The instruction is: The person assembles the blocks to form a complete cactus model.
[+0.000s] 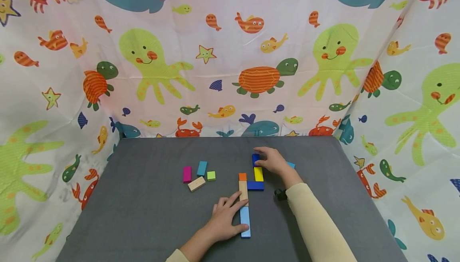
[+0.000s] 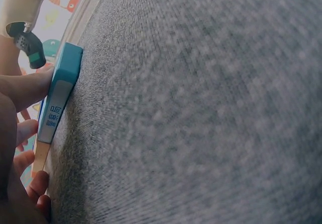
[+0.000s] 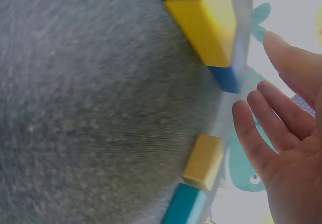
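In the head view, my left hand [image 1: 224, 219] lies along a row of blocks, thumb on the light blue block [image 1: 245, 215] and forefinger at the natural wooden block [image 1: 243, 187]. An orange block [image 1: 242, 177] tops that row. Beside the wooden one, a long dark blue block [image 1: 255, 186] extends right, with a yellow block [image 1: 258, 175] beyond it. Another dark blue block [image 1: 255, 159] stands at the yellow one's far end, where my right hand [image 1: 274, 162] hovers close. Spread fingers, holding nothing, show on the right hand [image 3: 297, 128] in the right wrist view.
Left of the row lie loose blocks: magenta [image 1: 187, 174], teal [image 1: 202, 168], green [image 1: 211, 175] and wooden [image 1: 196, 184]. A blue block [image 1: 291, 165] shows partly behind my right wrist. In the right wrist view, a tan block [image 3: 204, 161] lies beside a teal block [image 3: 183, 205].
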A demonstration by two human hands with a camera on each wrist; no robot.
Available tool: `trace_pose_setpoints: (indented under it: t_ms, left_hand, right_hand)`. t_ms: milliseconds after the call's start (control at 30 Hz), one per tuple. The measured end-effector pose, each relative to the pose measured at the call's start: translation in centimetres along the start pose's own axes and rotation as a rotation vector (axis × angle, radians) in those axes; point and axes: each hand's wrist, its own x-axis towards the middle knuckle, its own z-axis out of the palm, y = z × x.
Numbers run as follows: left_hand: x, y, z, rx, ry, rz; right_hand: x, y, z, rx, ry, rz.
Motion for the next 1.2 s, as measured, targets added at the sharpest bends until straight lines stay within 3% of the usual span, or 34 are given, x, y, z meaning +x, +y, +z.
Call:
trace_pose_setpoints:
  t_ms: [233, 433, 800, 933, 1200]
  left_hand:
    - [-0.1, 0.0, -0.1, -0.006, 0.006, 0.004]
    - [-0.2, 0.1, -0.2, -0.010, 0.014, 0.005]
    - [0.0, 0.0, 0.0, -0.005, 0.006, 0.008]
    - [0.1, -0.2, 0.3, -0.020, 0.028, 0.025]
    - [0.1, 0.1, -0.1, -0.085, 0.027, -0.002]
  right_hand:
    - [-1.3, -1.2, -0.8, 0.022, 0.063, -0.069]
    - [-2.7, -1.0, -0.4, 0.007, 0.113, -0.138]
    - [-5.5, -0.1, 1.7, -0.075, 0.008, -0.124]
    - [-5.9, 0.4, 2.3, -0.111, -0.029, -0.124]
    - [-6.3, 0.8, 2.9, -0.158, -0.059, -0.092]
